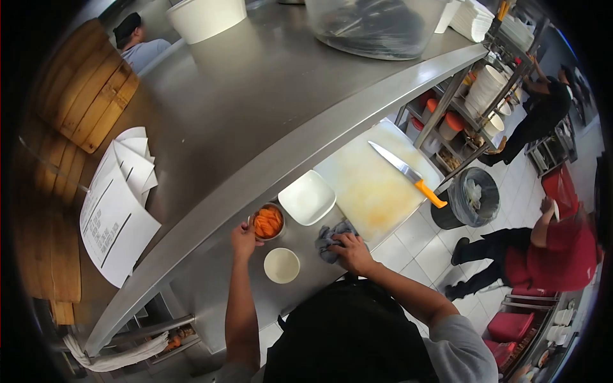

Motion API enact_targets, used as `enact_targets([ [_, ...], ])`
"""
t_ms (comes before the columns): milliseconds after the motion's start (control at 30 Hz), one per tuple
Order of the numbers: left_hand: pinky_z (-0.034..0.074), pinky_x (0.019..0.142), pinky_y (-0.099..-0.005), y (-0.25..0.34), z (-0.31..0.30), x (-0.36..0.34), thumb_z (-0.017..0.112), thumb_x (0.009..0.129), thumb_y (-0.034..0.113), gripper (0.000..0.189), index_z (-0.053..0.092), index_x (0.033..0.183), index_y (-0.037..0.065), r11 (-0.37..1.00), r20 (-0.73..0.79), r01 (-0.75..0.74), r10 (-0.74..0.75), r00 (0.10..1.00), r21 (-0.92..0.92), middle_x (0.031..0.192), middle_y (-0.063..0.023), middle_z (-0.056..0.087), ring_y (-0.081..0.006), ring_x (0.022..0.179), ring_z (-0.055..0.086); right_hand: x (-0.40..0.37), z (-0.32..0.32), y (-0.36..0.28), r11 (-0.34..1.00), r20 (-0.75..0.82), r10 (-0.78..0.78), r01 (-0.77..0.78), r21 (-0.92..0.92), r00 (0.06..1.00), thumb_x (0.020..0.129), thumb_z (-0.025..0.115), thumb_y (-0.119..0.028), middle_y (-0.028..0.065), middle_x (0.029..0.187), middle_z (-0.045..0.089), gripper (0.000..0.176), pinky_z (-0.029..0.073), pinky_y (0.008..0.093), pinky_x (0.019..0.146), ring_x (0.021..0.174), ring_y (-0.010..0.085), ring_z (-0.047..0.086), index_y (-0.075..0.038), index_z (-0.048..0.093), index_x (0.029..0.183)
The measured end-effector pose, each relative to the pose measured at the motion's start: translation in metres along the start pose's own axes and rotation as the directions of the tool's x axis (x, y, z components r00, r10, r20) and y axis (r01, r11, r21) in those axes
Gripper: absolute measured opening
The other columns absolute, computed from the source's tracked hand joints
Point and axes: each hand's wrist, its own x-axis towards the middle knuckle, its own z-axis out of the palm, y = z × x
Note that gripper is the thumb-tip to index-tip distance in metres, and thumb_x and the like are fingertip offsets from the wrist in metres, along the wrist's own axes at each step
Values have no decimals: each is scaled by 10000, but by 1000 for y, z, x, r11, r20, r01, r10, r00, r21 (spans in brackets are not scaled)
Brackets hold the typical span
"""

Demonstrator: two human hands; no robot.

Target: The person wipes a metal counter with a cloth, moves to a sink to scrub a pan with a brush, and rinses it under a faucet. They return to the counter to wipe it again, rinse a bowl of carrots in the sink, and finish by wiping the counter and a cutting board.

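Observation:
My left hand (244, 240) has its fingers closed on the rim of a round metal bowl (283, 225) of sliced carrots (268, 222). Under my right hand (352, 253) is a crumpled grey-blue cloth (329, 242), gripped on the steel counter beside the cutting board. A white square bowl (307, 198) stands between the carrots and the board. Closer to my body is a small cream-coloured round bowl (281, 265). Across the stained white cutting board (357, 172) lies a knife (399, 165) with a yellow handle, well away from both hands.
A raised steel shelf (255, 108) curves above the counter, carrying printed papers (118, 214) and a large clear container (377, 25). Past the board stands a lined trash bin (474, 198). One person in red (552, 255) is at the right; others are farther back.

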Motion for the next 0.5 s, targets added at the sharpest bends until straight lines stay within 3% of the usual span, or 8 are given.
enact_targets([
  [167, 607, 466, -334, 5, 7, -4, 604, 947, 287, 378, 540, 829, -66, 997, -6, 3, -3, 1000, -77, 734, -103, 587, -198, 610, 662, 1, 1, 7, 999, 1, -31, 31, 12, 1000, 688, 643, -98, 68, 1266, 523, 441, 396, 412, 869, 1145, 263, 480, -186, 668, 1120],
  [233, 597, 465, -318, 6, 6, -10, 621, 939, 284, 358, 544, 824, -45, 972, -10, 53, -56, 998, -228, 753, -94, 591, -188, 640, 667, 4, -2, 8, 999, 10, -48, 47, 13, 999, 692, 635, -95, 68, 1257, 528, 432, 397, 410, 864, 1138, 264, 485, -185, 670, 1113],
  [367, 581, 501, -329, 12, -6, -37, 615, 941, 253, 259, 533, 904, 11, 954, -24, 164, -175, 984, -250, 810, -77, 593, -146, 623, 630, 14, 17, 29, 992, 14, -84, 82, 94, 996, 711, 623, -96, 91, 1240, 531, 403, 409, 437, 884, 1131, 285, 485, -135, 665, 1110],
  [433, 490, 508, -280, -13, -18, -53, 664, 911, 335, 344, 606, 896, -4, 995, 29, 97, -97, 995, -4, 760, -52, 618, -149, 628, 623, 23, 16, 34, 984, 15, -86, 83, 160, 996, 723, 620, -98, 99, 1238, 530, 394, 411, 446, 903, 1130, 295, 483, -116, 661, 1115],
  [500, 472, 523, -294, -31, -20, -79, 672, 899, 321, 332, 602, 879, -4, 998, 61, 49, -52, 997, 47, 741, -65, 619, -155, 619, 603, 39, -6, 32, 984, 29, -49, 43, 173, 998, 760, 618, -120, 152, 1291, 504, 423, 401, 442, 962, 1150, 333, 473, -89, 620, 1181],
])
